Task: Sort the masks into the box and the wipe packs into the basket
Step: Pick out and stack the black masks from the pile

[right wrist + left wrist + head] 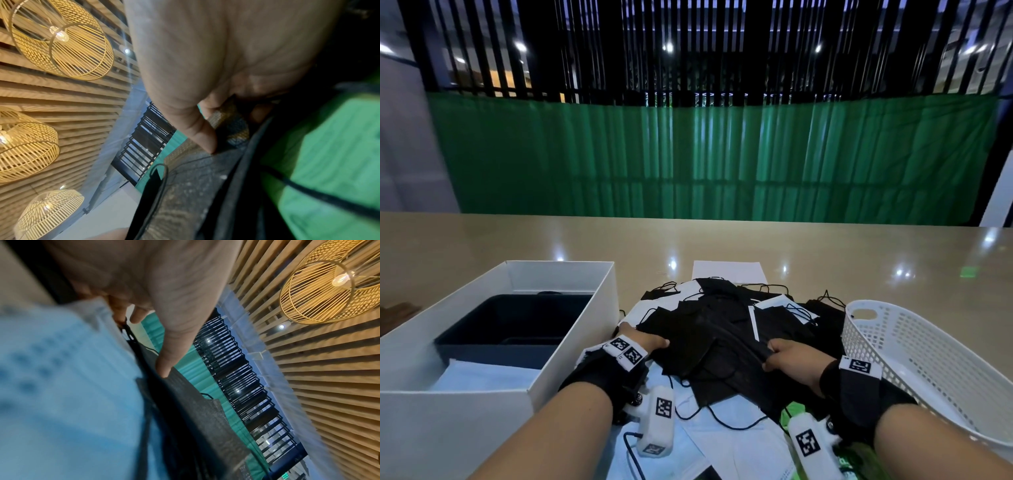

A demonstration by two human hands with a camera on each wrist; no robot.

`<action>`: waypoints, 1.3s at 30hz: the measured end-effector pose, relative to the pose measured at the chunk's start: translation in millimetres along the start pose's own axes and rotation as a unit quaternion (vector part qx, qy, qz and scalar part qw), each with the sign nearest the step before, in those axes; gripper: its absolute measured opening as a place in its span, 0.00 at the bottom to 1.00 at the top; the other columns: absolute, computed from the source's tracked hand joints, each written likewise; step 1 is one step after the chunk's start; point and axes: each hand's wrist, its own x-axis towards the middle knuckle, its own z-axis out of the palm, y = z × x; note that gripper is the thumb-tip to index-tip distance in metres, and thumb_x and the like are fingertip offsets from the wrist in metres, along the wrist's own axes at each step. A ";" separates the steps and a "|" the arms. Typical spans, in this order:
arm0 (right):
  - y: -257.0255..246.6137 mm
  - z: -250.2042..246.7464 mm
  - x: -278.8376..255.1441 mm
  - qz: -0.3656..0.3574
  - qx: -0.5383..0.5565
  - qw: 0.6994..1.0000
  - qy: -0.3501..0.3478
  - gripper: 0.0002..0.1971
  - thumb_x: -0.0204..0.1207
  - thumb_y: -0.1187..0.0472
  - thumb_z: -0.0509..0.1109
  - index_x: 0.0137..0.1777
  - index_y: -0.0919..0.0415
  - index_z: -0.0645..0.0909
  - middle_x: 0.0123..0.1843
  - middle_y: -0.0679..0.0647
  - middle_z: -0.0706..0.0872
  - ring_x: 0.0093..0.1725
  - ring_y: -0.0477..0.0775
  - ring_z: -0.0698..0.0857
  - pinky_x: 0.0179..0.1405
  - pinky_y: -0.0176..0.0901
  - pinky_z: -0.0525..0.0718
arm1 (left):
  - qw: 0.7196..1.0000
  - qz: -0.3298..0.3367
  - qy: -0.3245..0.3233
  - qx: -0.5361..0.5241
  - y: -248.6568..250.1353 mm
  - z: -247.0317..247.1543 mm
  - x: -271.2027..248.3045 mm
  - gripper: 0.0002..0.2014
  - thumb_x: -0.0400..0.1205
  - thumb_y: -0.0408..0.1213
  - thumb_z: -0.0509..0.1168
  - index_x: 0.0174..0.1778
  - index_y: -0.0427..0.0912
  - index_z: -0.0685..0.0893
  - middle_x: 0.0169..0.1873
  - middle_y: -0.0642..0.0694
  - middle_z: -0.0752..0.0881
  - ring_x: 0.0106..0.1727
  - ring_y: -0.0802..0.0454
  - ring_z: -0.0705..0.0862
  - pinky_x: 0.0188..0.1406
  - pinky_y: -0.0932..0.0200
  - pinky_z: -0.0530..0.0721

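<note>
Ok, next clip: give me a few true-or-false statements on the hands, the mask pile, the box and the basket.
1. Both hands grip the black masks. True: left hand and right hand hold opposite sides of the pile.
2. The white box stands to the person's right. False: it is on the left; the basket is on the right.
3. The basket is full of wipe packs. False: none show in the part of it in view.
4. A green pack lies under the masks near the right hand. True.
</note>
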 end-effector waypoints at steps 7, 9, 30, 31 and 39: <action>-0.3 1.8 -5.6 -0.007 0.022 1.000 -0.019 0.09 0.76 0.62 0.70 0.35 0.55 0.75 0.37 0.51 0.82 0.40 0.49 0.81 0.42 0.38 0.76 | 0.991 0.109 0.082 -0.006 -2.5 3.2 0.7 0.33 0.74 0.28 0.64 0.77 0.44 0.63 0.67 0.36 0.77 0.67 0.36 0.76 0.70 0.48 0.74; -1.2 3.4 -8.0 -0.014 0.031 0.999 -0.016 0.10 0.78 0.56 0.69 0.36 0.54 0.74 0.38 0.48 0.82 0.39 0.46 0.80 0.40 0.36 0.75 | 0.987 0.131 0.091 0.005 3.7 0.9 -7.5 0.35 0.77 0.30 0.61 0.80 0.48 0.58 0.73 0.37 0.68 0.71 0.36 0.72 0.73 0.46 0.71; 2.8 2.2 -12.5 -0.030 0.044 0.998 -0.022 0.10 0.78 0.48 0.68 0.42 0.53 0.76 0.43 0.48 0.85 0.45 0.47 0.83 0.53 0.41 0.78 | 0.966 0.220 -0.027 -0.134 22.8 -14.9 -25.2 0.29 0.72 0.24 0.70 0.63 0.52 0.69 0.43 0.38 0.86 0.38 0.43 0.85 0.46 0.44 0.87; 3.2 2.2 -12.5 -0.030 0.045 0.998 -0.021 0.10 0.78 0.49 0.68 0.42 0.53 0.76 0.43 0.49 0.85 0.45 0.47 0.83 0.53 0.41 0.78 | 0.950 0.212 -0.058 -0.222 26.4 -14.8 -27.4 0.29 0.73 0.22 0.69 0.65 0.52 0.70 0.45 0.36 0.87 0.38 0.42 0.86 0.45 0.43 0.87; 8.2 1.3 -10.7 -0.029 0.020 0.999 0.020 0.07 0.82 0.57 0.62 0.42 0.55 0.73 0.37 0.51 0.79 0.38 0.47 0.76 0.42 0.42 0.73 | 0.811 0.155 -0.203 -0.527 44.6 -6.5 -59.8 0.11 0.83 0.20 0.54 0.54 0.35 0.77 0.43 0.38 0.85 0.39 0.47 0.86 0.27 0.56 0.89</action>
